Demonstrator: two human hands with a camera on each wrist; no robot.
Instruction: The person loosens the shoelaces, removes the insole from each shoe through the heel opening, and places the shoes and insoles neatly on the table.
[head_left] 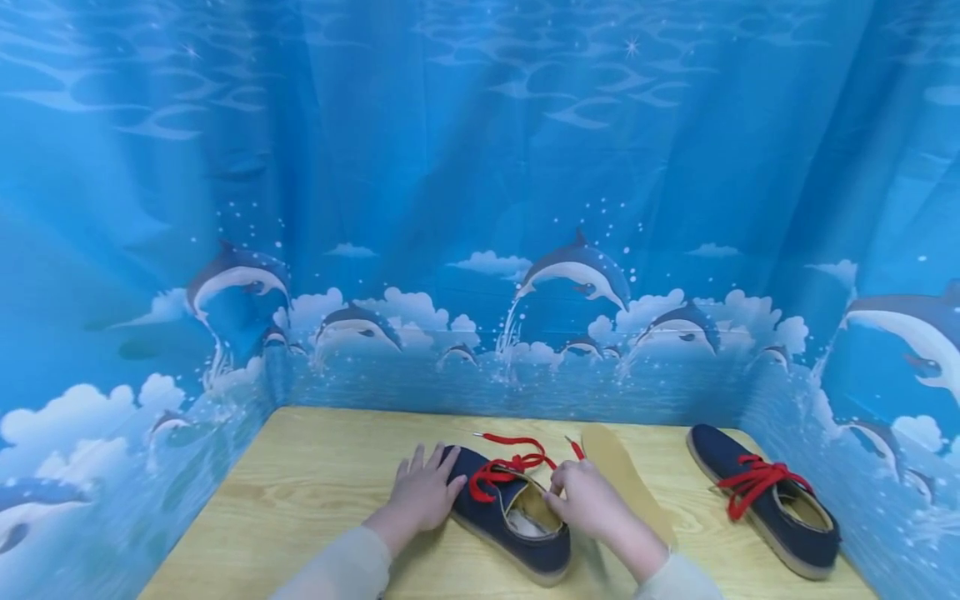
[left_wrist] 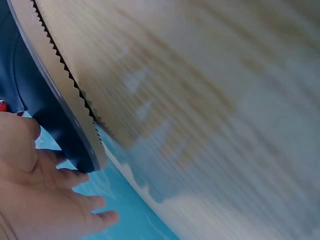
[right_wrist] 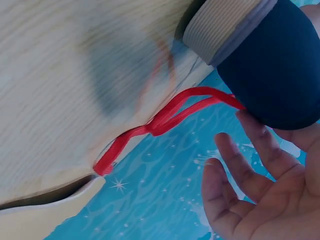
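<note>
A navy canvas shoe [head_left: 517,546] with red laces [head_left: 498,475] lies on the wooden table, its opening facing up. My left hand [head_left: 425,492] rests on its toe with fingers spread and fairly straight; in the left wrist view the toe [left_wrist: 55,120] sits against the thumb and first fingers of my left hand [left_wrist: 45,190]. At the side of the opening, my right hand [head_left: 588,500] pinches the shoe's collar between thumb and index finger. In the right wrist view, the other fingers of my right hand [right_wrist: 270,185] are loosely bent, and the shoe [right_wrist: 280,65] hides the thumb.
A tan insole [head_left: 626,479] lies on the table [head_left: 315,467] just beyond the right hand. Farther right sits a second navy shoe [head_left: 806,542] with its red laces [head_left: 761,479] tied in a bow. A blue dolphin-print curtain [head_left: 465,167] encloses the table's back and sides.
</note>
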